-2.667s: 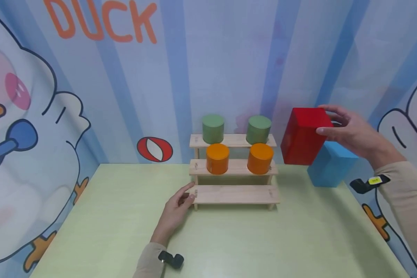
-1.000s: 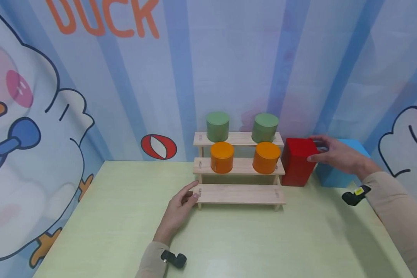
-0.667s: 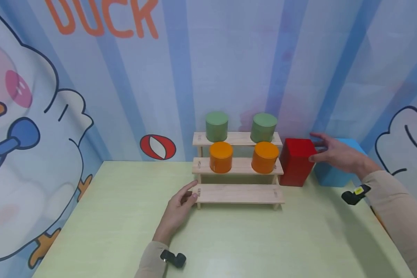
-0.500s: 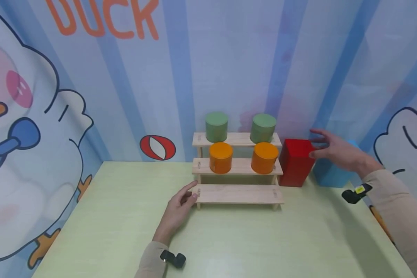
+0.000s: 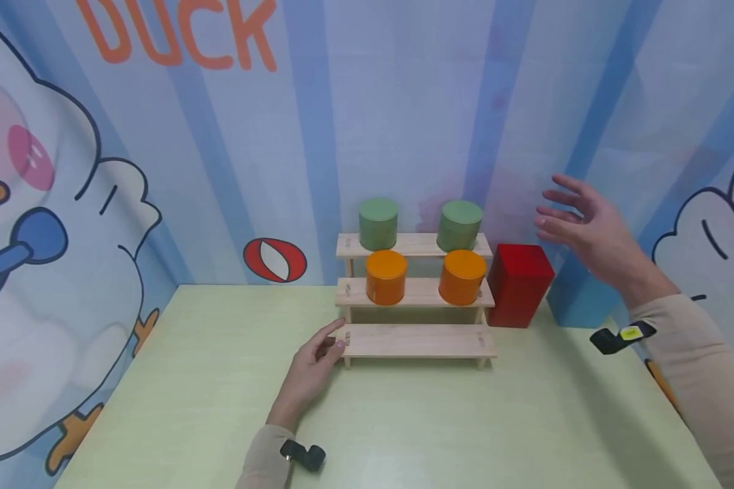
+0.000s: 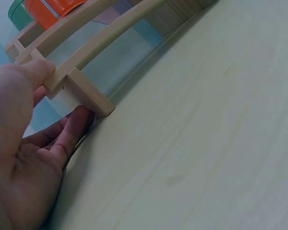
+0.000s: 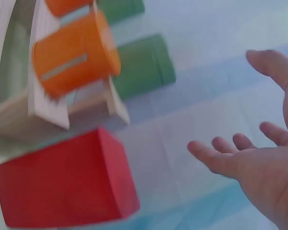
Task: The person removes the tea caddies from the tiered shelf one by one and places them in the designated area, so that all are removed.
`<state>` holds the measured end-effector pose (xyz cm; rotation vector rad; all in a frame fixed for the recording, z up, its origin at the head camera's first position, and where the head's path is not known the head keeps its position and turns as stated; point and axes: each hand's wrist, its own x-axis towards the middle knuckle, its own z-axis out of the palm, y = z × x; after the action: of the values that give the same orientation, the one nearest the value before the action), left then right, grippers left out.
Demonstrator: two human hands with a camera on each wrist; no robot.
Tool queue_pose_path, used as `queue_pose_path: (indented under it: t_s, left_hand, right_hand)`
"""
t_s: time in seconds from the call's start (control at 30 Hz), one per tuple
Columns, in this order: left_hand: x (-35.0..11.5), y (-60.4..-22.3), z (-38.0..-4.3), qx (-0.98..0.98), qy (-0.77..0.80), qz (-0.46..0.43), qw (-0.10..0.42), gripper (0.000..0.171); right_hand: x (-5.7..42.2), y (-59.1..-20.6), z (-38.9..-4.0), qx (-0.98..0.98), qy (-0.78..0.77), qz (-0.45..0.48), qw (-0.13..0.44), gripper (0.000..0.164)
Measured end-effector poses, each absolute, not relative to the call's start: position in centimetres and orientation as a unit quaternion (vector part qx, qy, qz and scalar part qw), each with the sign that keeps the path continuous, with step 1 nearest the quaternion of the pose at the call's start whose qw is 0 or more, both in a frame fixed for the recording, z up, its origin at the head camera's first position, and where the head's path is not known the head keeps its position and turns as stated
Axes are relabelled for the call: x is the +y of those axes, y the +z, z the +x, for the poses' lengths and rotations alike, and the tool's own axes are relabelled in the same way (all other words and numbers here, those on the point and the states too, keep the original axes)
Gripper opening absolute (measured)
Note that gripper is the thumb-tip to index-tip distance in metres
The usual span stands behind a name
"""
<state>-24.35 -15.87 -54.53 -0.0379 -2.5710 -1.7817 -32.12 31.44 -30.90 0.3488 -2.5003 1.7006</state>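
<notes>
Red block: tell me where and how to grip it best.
Probably near the top of the red block, from above, across its front and back faces: it stands upright with its top uncovered, while the wooden stand crowds its left and the blue block stands to its right.

Booth-like setting, cartoon-duck backdrop (image 5: 397, 109) around a pale table (image 5: 416, 428).
</notes>
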Motion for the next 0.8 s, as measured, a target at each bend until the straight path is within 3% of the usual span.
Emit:
queue_pose_path:
  t_s: [0.23, 0.8]
  left_hand:
    - [-15.9, -54.5, -24.4, -0.820, -0.572, -0.018, 0.004, 0.047]
    - [-15.9, -54.5, -24.4, -0.823, -0.567, -0.037, 0.003, 0.047]
  right_hand:
    - [29.1, -30.1, -30.7, -0.831, 0.535, 0.125, 0.082, 0.089]
    - [26.5, -31.9, -30.0, -0.805, 0.578, 0.128, 0.028, 0.083]
